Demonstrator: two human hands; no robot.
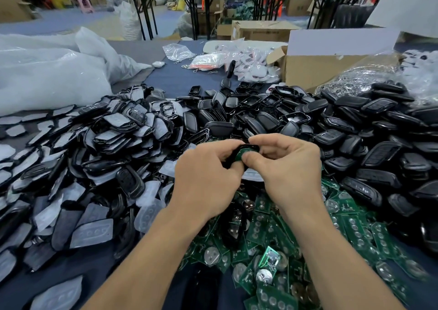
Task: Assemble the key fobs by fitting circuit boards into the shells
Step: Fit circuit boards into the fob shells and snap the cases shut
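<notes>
Both hands meet above the middle of a crowded worktable (180, 80), closed round a single key fob. The left hand (208, 179) curls its fingers tightly about a glossy black plastic shell (248, 147), cradling it from the left and from below. The right hand (286, 167) pinches the same shell, its forefinger hooked over the top edge and its thumb pressed down on a small green circuit board (241, 154) lying in the shell's hollow. Neither hand has any slack; whether the board is fully seated cannot be told, since the fingers cover most of it.

Directly beneath the wrists lies a loose pile of circuit boards (267, 229), flat, green and angular, many carrying a round silver coin cell (211, 256). To the right and behind rises a heap of black shells (343, 129), rounded and shiny, some showing open hollow backs. On the left spreads a drift of button pads (92, 235), translucent, milky and soft-looking, with raised round bumps. Crumpled plastic bags (47, 77) and a brown cardboard box (315, 70) sit on the table's far side.
</notes>
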